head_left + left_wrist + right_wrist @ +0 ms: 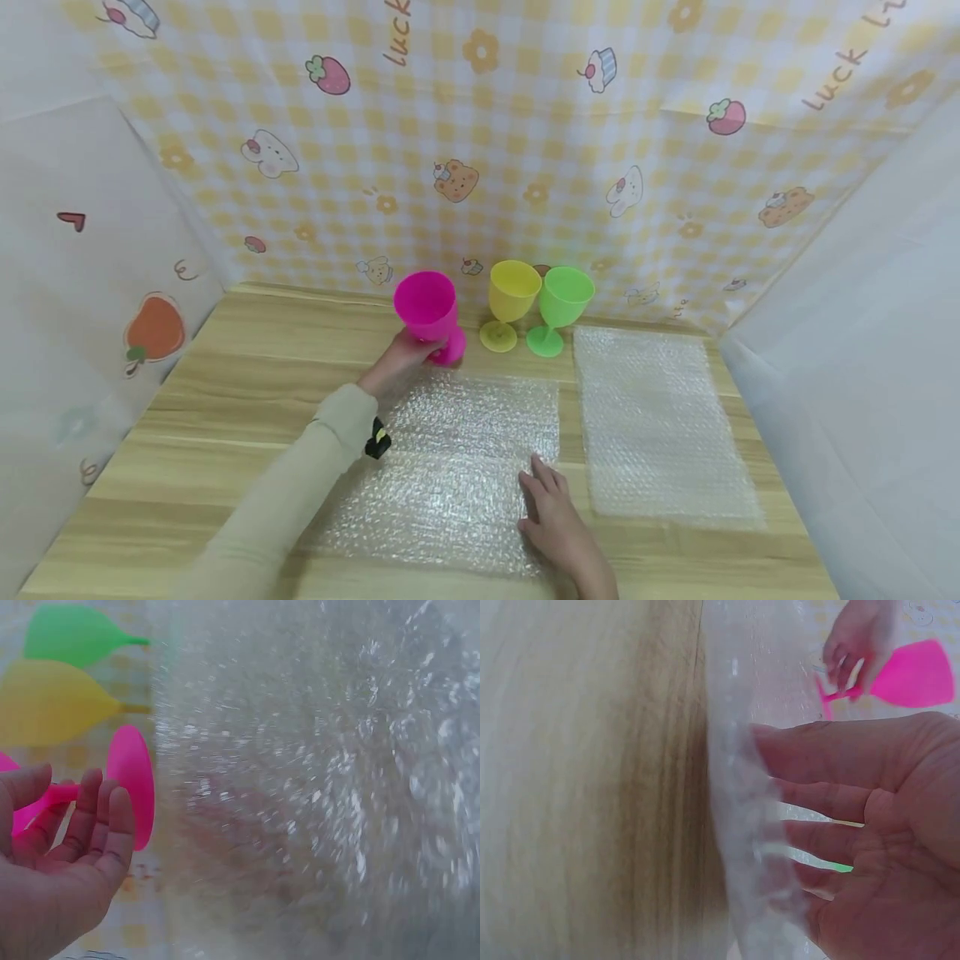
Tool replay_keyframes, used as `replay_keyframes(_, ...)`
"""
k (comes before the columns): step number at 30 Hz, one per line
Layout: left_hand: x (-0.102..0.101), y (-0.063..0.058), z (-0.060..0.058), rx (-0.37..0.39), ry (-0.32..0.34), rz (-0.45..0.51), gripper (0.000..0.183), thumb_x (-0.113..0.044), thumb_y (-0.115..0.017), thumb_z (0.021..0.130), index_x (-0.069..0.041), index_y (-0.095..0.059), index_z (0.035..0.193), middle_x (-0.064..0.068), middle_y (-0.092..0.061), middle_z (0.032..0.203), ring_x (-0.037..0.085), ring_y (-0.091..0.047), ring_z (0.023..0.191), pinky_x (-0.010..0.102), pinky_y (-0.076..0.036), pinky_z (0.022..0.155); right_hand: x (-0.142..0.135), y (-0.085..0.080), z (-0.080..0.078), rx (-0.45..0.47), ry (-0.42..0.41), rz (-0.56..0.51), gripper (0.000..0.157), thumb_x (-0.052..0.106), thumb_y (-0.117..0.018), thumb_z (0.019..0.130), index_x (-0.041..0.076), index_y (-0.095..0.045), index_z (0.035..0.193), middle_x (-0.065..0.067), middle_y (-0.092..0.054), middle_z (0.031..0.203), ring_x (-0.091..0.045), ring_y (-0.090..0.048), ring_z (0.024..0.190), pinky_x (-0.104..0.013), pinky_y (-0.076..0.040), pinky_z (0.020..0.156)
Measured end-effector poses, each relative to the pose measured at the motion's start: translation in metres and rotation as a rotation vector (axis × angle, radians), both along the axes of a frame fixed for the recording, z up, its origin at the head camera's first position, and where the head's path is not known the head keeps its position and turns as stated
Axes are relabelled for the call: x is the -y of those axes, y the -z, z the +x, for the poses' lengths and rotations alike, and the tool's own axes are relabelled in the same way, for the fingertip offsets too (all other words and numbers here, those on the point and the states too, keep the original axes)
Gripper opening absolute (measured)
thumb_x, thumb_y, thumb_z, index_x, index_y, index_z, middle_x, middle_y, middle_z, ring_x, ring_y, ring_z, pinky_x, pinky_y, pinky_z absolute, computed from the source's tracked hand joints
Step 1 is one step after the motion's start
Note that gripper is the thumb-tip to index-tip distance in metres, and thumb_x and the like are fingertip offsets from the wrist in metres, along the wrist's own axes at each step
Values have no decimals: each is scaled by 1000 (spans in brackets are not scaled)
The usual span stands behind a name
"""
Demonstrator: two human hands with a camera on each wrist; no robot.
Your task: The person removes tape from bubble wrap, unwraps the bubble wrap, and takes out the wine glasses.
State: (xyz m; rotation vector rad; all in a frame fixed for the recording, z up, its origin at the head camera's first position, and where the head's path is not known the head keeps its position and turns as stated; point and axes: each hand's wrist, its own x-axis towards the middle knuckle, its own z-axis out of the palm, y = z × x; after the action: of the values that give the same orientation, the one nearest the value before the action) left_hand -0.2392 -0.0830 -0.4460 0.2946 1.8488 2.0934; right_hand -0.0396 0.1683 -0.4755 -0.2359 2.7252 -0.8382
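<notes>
My left hand (403,357) grips a pink plastic goblet (426,302) by its stem. In the left wrist view, the thumb and fingers curl about the stem just above the round pink foot (133,787). A sheet of bubble wrap (450,492) lies flat in front of the goblet. At its right edge rests my right hand (557,518), fingers spread and loosely bent. The right wrist view shows these fingertips touching the wrap's edge (739,802) without curling round it. Whether the goblet's foot touches the table is hard to tell.
A yellow goblet (514,292) and a green goblet (567,298) stand upright side by side at the back. Another bubble wrap sheet (663,425) lies on the wooden table (187,400) at the right. Patterned cloth (525,125) hangs behind, with white side walls.
</notes>
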Motion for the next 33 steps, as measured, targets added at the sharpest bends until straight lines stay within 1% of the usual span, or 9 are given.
replay_keyframes(2, -4, 10, -6, 42, -32, -29, 23, -12, -49, 92, 5, -47, 107, 18, -48, 92, 31, -49, 88, 50, -41, 92, 0, 0, -1, -1, 0, 5, 61, 12, -67, 75, -3, -44, 129, -21, -19, 148, -42, -19, 132, -57, -28, 102)
replay_keyframes(5, -8, 22, -14, 67, -122, -170, 27, -12, -50, 92, 0, -50, 116, 16, -54, 106, 28, -52, 99, 43, -43, 94, 1, 0, -1, 9, -4, 8, 61, 12, -67, 75, -2, -43, 130, -22, -18, 148, -42, -19, 132, -57, -28, 102)
replay_keyframes(9, -11, 31, -19, 67, -132, -289, 36, -17, -46, 94, -1, -43, 126, 20, -52, 117, 30, -51, 109, 41, -43, 97, 1, 0, 0, 4, -11, 2, 61, 12, -66, 75, -3, -43, 130, -22, -18, 148, -42, -18, 133, -56, -28, 103)
replay_keyframes(13, -12, 34, -15, -29, -134, -447, 40, -17, -43, 95, -5, -35, 132, 19, -51, 122, 31, -51, 112, 41, -44, 96, 0, 0, 1, -9, -11, -3, 60, 11, -66, 76, -3, -43, 129, -22, -18, 148, -42, -17, 133, -56, -28, 103)
replay_keyframes(16, -13, 33, -8, -199, -144, -666, 35, -12, -44, 93, 0, -42, 126, 19, -57, 115, 31, -56, 105, 41, -47, 91, 0, 1, 1, -17, -10, -7, 59, 11, -65, 76, -3, -43, 129, -22, -18, 148, -42, -17, 133, -56, -27, 103)
replay_keyframes(20, -15, 32, 4, -483, -71, -1079, 29, -18, -47, 93, 2, -58, 112, 17, -62, 108, 31, -59, 100, 42, -48, 89, -1, 1, 1, -32, -8, -17, 60, 11, -66, 76, -4, -43, 129, -21, -19, 148, -42, -18, 133, -56, -27, 103)
replay_keyframes(23, -17, 32, 10, -622, 32, -1278, 36, -26, -44, 94, 2, -60, 111, 20, -59, 117, 34, -54, 110, 44, -42, 97, -1, 2, 1, -28, -1, -11, 60, 12, -66, 76, -3, -43, 129, -21, -18, 148, -42, -18, 133, -57, -28, 103)
replay_keyframes(26, -19, 32, 12, -627, 92, -1332, 40, -30, -41, 96, 1, -59, 115, 20, -53, 126, 34, -47, 120, 46, -37, 102, -1, 2, 0, -14, 3, -4, 60, 13, -66, 77, -2, -43, 130, -20, -17, 149, -42, -18, 133, -57, -28, 103)
replay_keyframes(33, -19, 33, 4, -604, 166, -1410, 36, -23, -38, 97, -6, -54, 124, 15, -45, 137, 32, -39, 128, 49, -35, 103, 0, 2, 1, 0, -1, -8, 59, 13, -66, 78, -2, -43, 130, -21, -17, 149, -42, -17, 134, -57, -28, 103)
